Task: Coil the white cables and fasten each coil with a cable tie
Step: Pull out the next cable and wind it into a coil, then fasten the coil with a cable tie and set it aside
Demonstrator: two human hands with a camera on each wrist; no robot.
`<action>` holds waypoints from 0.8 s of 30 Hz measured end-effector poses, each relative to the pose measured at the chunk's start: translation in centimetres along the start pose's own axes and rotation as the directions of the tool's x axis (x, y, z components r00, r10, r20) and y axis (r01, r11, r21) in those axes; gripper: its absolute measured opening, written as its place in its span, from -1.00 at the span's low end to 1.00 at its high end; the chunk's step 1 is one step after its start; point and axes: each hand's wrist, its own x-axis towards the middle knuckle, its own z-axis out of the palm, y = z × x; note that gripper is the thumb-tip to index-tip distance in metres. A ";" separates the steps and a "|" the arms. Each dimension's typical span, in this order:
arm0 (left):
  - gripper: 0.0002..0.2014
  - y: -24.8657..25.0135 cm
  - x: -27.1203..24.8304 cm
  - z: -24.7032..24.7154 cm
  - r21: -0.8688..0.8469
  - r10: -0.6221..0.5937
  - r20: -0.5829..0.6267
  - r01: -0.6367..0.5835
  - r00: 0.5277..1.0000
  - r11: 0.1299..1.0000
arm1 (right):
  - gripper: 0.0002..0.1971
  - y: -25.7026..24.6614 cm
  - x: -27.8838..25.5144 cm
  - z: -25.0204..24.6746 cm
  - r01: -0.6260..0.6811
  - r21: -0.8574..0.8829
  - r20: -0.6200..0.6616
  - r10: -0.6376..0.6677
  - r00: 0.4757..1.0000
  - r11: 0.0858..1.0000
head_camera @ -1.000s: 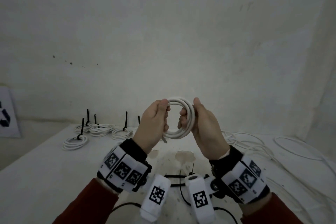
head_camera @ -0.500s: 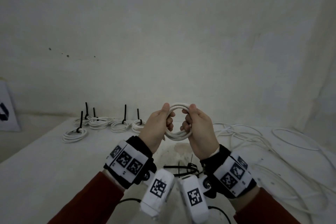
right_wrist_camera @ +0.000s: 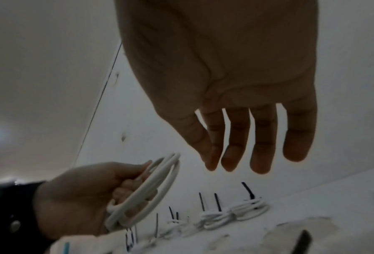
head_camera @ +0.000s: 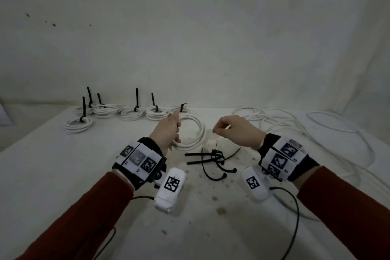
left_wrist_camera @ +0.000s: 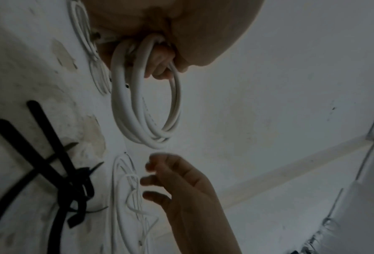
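Observation:
My left hand (head_camera: 172, 131) grips a white cable coil (head_camera: 195, 133) by its left side, holding it upright just above the table. In the left wrist view the coil (left_wrist_camera: 146, 110) hangs from my curled fingers (left_wrist_camera: 159, 67). My right hand (head_camera: 223, 130) hovers empty to the right of the coil and apart from it. Its fingers (right_wrist_camera: 262, 146) hang straight and relaxed in the right wrist view. A loose pile of black cable ties (head_camera: 213, 158) lies on the table (head_camera: 63, 175) between and slightly in front of both hands.
Several finished coils (head_camera: 133, 113) with upright black ties sit in a row at the back left, one more (head_camera: 78, 124) nearer. Loose white cables (head_camera: 295, 126) sprawl across the right side. A wall stands right behind the table.
Both hands held the coil raised before. My right hand has let go and moved right, and my left hand has lowered the coil toward the table.

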 end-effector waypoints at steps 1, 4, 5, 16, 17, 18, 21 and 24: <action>-0.59 -0.2 0.2 -0.2 -0.009 -0.014 -0.016 0.014 1.000 1.000 | -0.87 0.5 -0.1 -0.1 0.022 -0.114 0.042 -0.017 0.999 0.993; -0.59 -0.5 0.6 -0.6 -0.074 -0.052 -0.066 0.047 0.996 0.996 | -0.91 1.3 -0.6 -0.3 0.037 -0.304 0.165 0.015 0.986 0.952; -0.59 -0.5 0.7 -0.7 -0.087 -0.060 -0.084 0.053 0.995 0.995 | -0.92 1.3 -0.9 -0.2 0.044 -0.331 0.197 0.024 0.980 0.943; -0.61 -0.6 1.9 -1.5 -0.088 -0.031 -0.156 0.017 0.987 0.996 | -0.84 0.8 -2.5 2.7 0.306 -0.485 0.532 -0.002 0.847 0.819; -0.61 -0.5 1.8 -1.6 -0.092 -0.007 -0.154 -0.007 0.988 0.996 | -0.88 0.8 -2.5 2.4 0.305 -0.473 0.538 -0.003 0.843 0.827; -0.62 -0.5 1.8 -1.8 -0.093 0.017 -0.152 -0.032 0.988 0.995 | -0.93 0.7 -2.7 2.0 0.300 -0.454 0.537 -0.012 0.844 0.839; -0.64 -0.2 1.6 -2.3 -0.043 0.094 -0.161 -0.102 0.983 0.994 | -0.93 -0.2 -3.3 -0.4 0.309 -0.383 0.537 -0.062 0.841 0.871; -0.65 0.0 1.6 -2.8 0.066 0.158 -0.165 -0.149 0.974 0.987 | -0.88 -1.8 -4.4 -3.6 0.270 -0.168 0.610 -0.116 0.784 0.948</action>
